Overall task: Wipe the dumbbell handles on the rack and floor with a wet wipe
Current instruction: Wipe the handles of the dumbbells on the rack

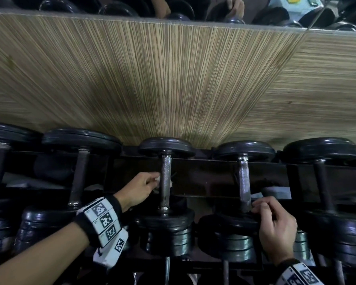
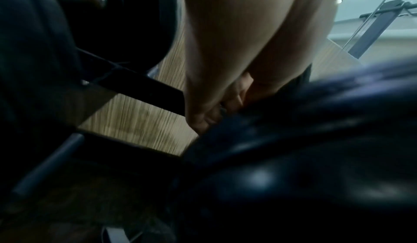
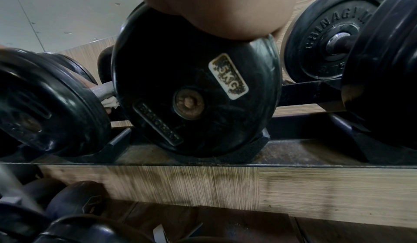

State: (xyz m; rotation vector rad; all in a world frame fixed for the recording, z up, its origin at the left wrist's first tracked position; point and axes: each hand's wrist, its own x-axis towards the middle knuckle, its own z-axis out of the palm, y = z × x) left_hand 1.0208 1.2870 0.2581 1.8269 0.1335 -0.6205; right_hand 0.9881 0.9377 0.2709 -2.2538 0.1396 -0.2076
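- Wood-grain wall [image 1: 173, 79] backs the black rack [image 1: 203, 175].
- My left hand [image 1: 138, 190] clamps its fingers on the wipe [image 1: 157, 180] against a handle [image 1: 165, 182].
- My right hand [image 1: 275, 227] curls its fingers over a plate [image 3: 194, 86] marked "5KG"; its neighbour [image 3: 327, 38] reads "CHINAGYM".

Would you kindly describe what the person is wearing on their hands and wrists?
Both hands are bare, with no gloves or sleeves. The left wrist carries a black band with white blocks printed with black-and-white square code markers, plus a white housing below. The right wrist wears a matching black band with the same white marker blocks.
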